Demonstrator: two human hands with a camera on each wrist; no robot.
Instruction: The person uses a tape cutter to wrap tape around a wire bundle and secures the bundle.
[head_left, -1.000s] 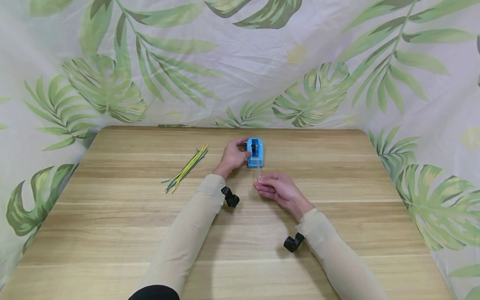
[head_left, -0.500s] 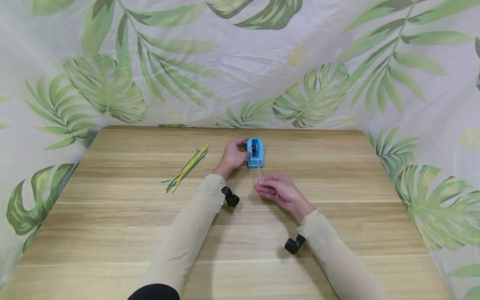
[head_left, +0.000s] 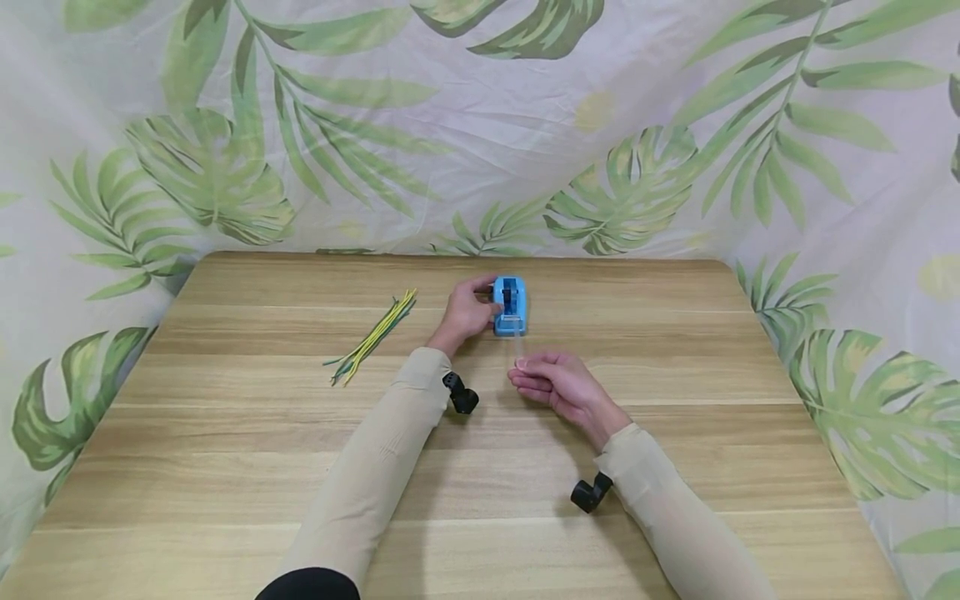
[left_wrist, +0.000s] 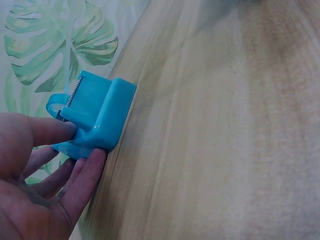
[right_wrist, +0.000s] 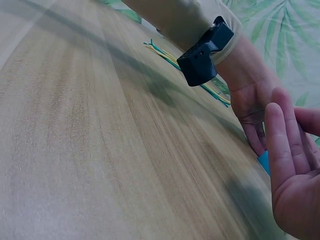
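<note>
Tape strip [head_left: 517,343], clear and narrow, I see running near to far, from my pinching right hand [head_left: 558,381] to the blue plastic tape dispenser [left_wrist: 102,106], which my left hand [head_left: 468,311] grips at its left side.

Dispenser [left_wrist: 103,111]: smooth plastic is seen, glossy along the curves.
Blade [left_wrist: 75,91]: metal is suggested by its grey teeth.
Tape [head_left: 517,346]: clear film is shown.
Table [head_left: 487,533]: wood grain is displayed, mostly matt.
Sleeves [head_left: 375,458]: matt, wrinkled cloth is worn.
Backdrop [head_left: 487,125]: printed cloth is softly creased.
</note>
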